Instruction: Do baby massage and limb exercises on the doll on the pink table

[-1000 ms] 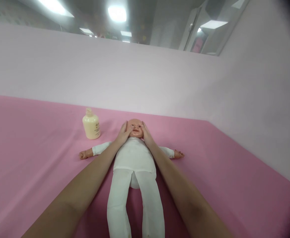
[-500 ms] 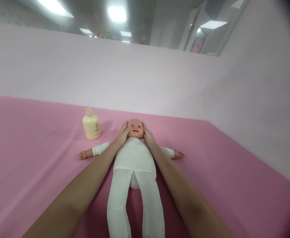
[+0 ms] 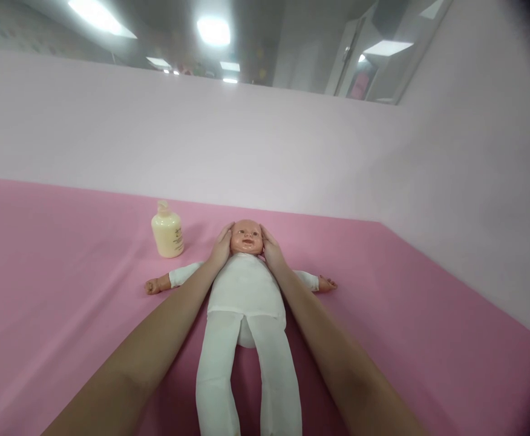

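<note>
A baby doll in a white cloth suit lies on its back, arms spread, with its lower legs cut off by the frame. Against the left side of its bald head rests my left hand, open, fingers stretched along the head and pointing away from me. My right hand lies the same way on the other side, also open and touching the head. Some fingertips are hidden beside the head. My forearms run along both sides of the doll's body, crossing over its arms.
A cream pump bottle stands upright left of the doll's head, beyond its fist. Everything rests on a pink padded surface. A pale wall rises behind and to the right, with a reflective window pane above it.
My left thumb has slid off the doll's cheek to the side of its head. The right hand has barely moved. The camera view has shifted very slightly.
</note>
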Demonstrator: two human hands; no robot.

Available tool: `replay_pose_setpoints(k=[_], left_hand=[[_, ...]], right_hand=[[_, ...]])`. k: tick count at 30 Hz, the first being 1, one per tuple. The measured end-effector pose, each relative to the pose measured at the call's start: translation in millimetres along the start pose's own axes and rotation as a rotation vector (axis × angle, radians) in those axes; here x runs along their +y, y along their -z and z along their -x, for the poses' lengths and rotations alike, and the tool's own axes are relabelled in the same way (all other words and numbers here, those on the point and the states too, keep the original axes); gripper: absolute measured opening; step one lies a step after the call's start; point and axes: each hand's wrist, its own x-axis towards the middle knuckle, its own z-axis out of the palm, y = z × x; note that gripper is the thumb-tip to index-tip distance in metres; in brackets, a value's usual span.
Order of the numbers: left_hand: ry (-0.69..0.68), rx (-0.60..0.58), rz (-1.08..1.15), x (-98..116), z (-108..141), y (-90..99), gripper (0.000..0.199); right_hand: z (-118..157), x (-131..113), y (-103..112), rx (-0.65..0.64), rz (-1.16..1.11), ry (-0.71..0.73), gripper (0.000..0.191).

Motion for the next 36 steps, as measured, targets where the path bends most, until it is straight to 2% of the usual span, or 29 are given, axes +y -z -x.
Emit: replay_pose_setpoints(k=[5,10,12,15,18,23,28,36], left_hand=[[-0.045,0.008,0.036,-4,1,-1.7,0.032],[-0.014,0.128,-0.039,-5,0,-2.2,0.032],[-0.056,0.148,-0.115,-4,0,-1.1,0.034],[-0.132,0.091,-0.213,-5,2,1.7,0.045],[-0.146,-0.009,-0.313,-4,5,3.3,0.062],[-0.152,-0.085,-0.490,4,12,0.3,0.084],[-0.145,-0.066,-0.497,7,15,-1.0,0.080],[-0.145,-0.066,-0.519,4,15,0.7,0.078]], right_hand=[[9,-12,-4,0.034,0.020,-0.058,0.063],[13,-18,-8,0.016,0.022,-0.057,0.067],[14,-18,-8,-0.018,0.054,-0.046,0.071],[14,-16,-6,-0.078,0.160,0.018,0.084],[13,-14,-3,-0.093,0.260,0.051,0.101],[10,-10,1,-0.098,0.306,0.038,0.099],[7,-5,2,-0.107,0.274,0.087,0.092],[8,-5,1,-0.111,0.281,0.093,0.092]])
